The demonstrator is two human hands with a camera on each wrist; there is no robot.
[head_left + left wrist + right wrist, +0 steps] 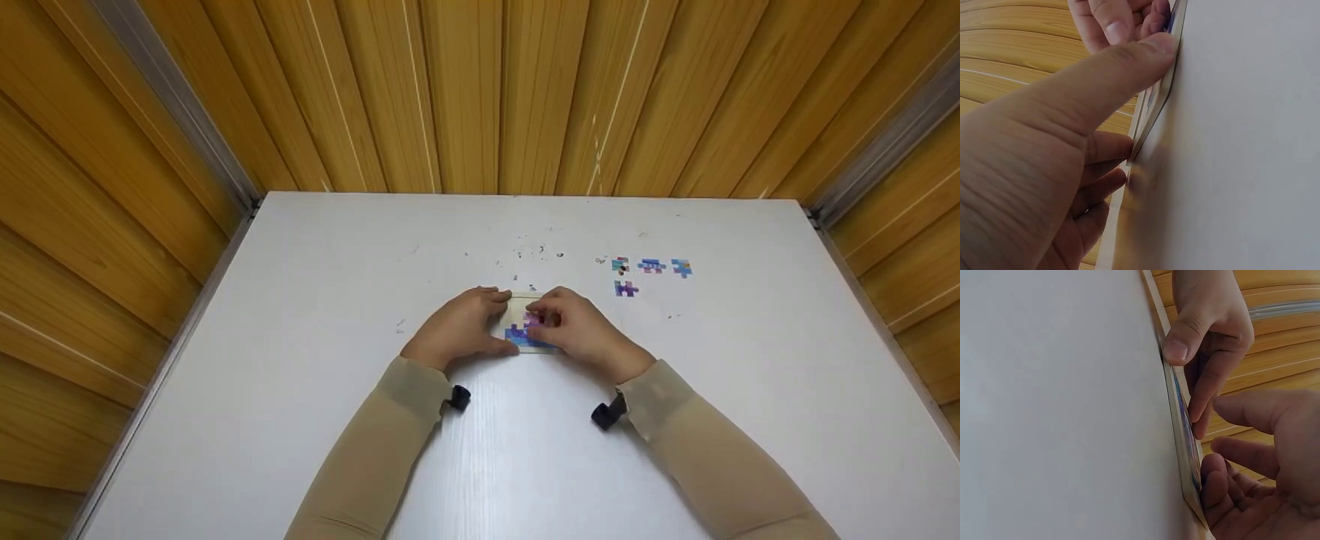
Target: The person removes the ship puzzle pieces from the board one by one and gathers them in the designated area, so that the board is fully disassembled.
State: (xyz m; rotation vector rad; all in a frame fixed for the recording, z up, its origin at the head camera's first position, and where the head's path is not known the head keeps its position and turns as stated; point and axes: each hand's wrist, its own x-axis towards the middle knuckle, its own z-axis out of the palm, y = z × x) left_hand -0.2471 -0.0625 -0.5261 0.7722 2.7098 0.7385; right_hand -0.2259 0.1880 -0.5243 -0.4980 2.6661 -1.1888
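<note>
While our L hand (pixel 466 322) grips pale rectangular tray (pixel 518 310), R hand (pixel 583 327) (grip unclear) may nudge blue-purple jigsaw pcs (pixel 517 334) loose.

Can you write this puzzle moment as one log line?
left hand: holds puzzle tray | right hand: fingers over tray pieces, grip unclear | loose pieces: four on table, right of tray

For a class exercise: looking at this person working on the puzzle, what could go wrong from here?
The left hand holds the puzzle tray at its edges; a slip could let the tray slide.
The right hand works close over the pieces in the tray, so its fingers might nudge them out of place.
Four loose pieces lie on the table beyond that hand; a careless sweep might scatter them.
</note>
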